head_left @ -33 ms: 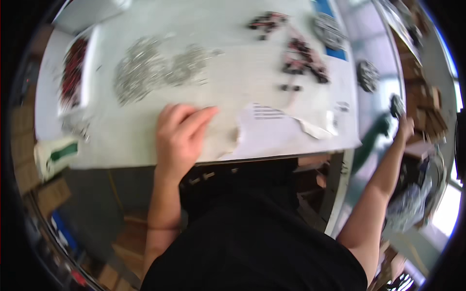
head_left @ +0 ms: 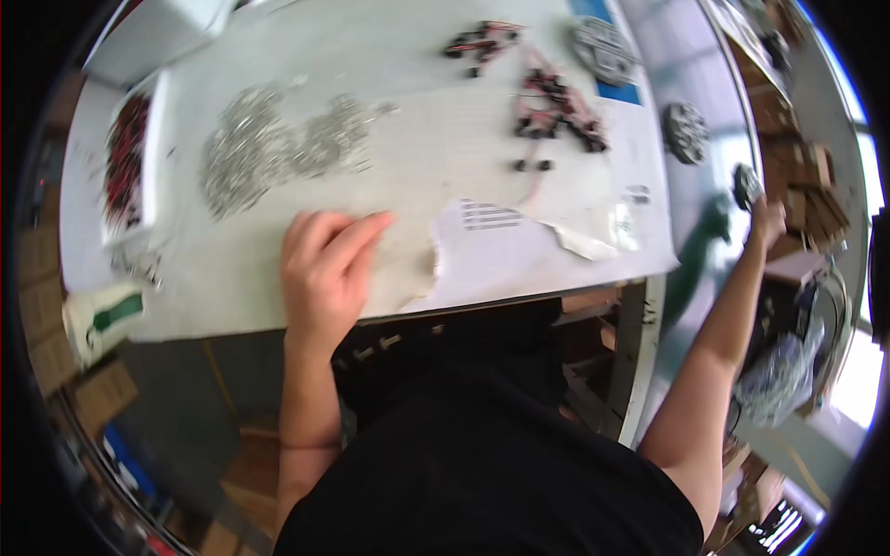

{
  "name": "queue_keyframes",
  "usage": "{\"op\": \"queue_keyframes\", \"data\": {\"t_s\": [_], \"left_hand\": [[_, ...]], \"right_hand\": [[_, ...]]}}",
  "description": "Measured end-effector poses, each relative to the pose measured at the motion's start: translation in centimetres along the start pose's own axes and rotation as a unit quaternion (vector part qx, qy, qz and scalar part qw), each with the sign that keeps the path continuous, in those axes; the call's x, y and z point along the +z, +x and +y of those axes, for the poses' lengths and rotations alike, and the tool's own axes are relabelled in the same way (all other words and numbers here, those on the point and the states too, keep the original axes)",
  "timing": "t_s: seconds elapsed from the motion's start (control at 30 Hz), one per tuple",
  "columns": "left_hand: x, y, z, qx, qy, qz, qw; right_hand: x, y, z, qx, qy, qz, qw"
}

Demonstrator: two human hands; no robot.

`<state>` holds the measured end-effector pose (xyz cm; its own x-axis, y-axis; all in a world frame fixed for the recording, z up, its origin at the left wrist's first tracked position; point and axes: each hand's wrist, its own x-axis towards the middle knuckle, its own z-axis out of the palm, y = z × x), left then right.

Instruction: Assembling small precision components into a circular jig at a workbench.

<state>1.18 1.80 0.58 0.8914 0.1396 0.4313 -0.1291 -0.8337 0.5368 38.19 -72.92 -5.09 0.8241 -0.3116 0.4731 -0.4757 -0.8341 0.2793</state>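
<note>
The left hand (head_left: 324, 269) hovers above the white table (head_left: 371, 56), thumb and fingertips drawn together, on what cannot be told; small shiny pieces (head_left: 246, 153) lie beyond; out to the side, the right hand (head_left: 768, 221) meets a grey round part (head_left: 744, 185), its grip too blurred to tell; fingers set evenly round the rim should hold best.

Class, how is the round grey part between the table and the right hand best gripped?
Grip the round grey part by opposite edges, likely from above: it appears to lie flat on the pale side surface, its outline uncovered.
</note>
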Motion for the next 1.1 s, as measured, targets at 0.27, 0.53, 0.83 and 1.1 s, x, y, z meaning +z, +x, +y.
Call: {"op": "queue_keyframes", "data": {"t_s": [0.27,0.53,0.83,1.1], "left_hand": [[1.0,0.4,-0.3,0.043,-0.017,-0.007,0.999],[1.1,0.1,0.0,-0.012,-0.032,0.009,0.999],[0.6,0.4,0.6,-0.005,-0.055,0.041,0.998],[0.1,-0.7,-1.1,-0.047,-0.152,0.051,0.986]], "right_hand": [[-18.4,-10.3,-13.8,-0.155,0.405,-0.179,0.883],[-20.9,-11.8,-16.6,-0.183,0.282,-0.174,0.926],[-31.2,-15.4,-18.0,-0.310,0.477,-0.270,0.777],[-45.0,-26.7,-31.4,-0.744,0.283,-0.276,0.538]]}}
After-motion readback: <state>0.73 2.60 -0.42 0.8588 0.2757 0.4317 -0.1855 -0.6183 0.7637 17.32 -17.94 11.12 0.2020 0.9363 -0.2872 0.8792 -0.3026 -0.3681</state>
